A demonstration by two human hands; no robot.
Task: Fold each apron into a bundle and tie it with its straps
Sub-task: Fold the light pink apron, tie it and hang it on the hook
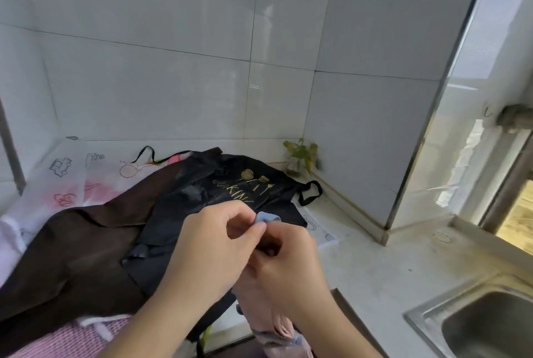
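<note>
Pinching a pale blue strap [266, 218] between both hands, I hold my left hand [213, 245] just above my right hand [284, 259]; the pink apron [268, 317] hangs straight below them, over the counter's [383, 265] near edge.

- I'm standing in a home kitchen: glossy white wall tiles [144, 69] fill the upper frame.
- A steel sink [473, 326] sits in the pale counter [375, 265] at lower right.
- A small potted plant [301, 157] occupies the back corner.
</note>
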